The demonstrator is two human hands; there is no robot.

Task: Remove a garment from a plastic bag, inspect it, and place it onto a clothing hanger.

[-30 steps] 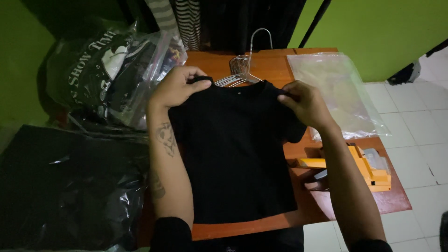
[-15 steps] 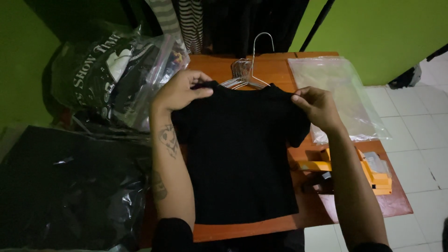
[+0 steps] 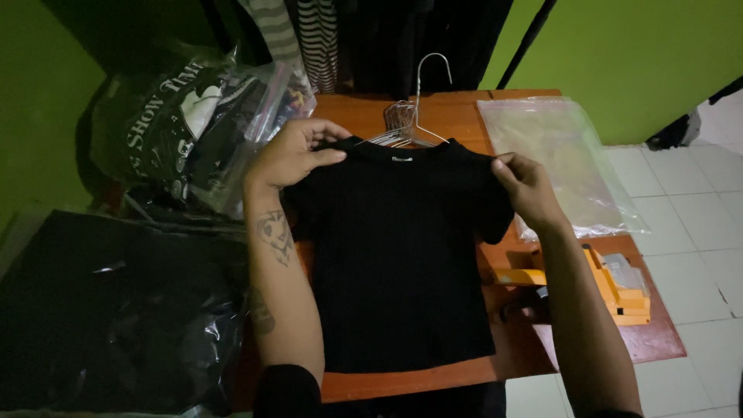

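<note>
A small black short-sleeved shirt (image 3: 398, 255) lies spread over an orange-brown wooden table (image 3: 464, 116), its neck pointing away from me. My left hand (image 3: 294, 155) pinches the shirt's left shoulder beside the collar. My right hand (image 3: 526, 190) grips the right shoulder at the sleeve seam. Both hands hold the top edge slightly raised and pulled apart. Just beyond the collar a bunch of wire hangers (image 3: 410, 116) rests on the table.
A clear plastic bag (image 3: 557, 162) lies on the table's right side. An orange tape dispenser (image 3: 611, 282) sits near the right edge. Bagged printed garments (image 3: 193, 131) pile up at left, above black plastic bags (image 3: 101, 310). Clothes hang behind the table.
My hands have moved further apart along the shirt's shoulders, the right one sliding out to the sleeve, and the shirt is spread wider and flatter.
</note>
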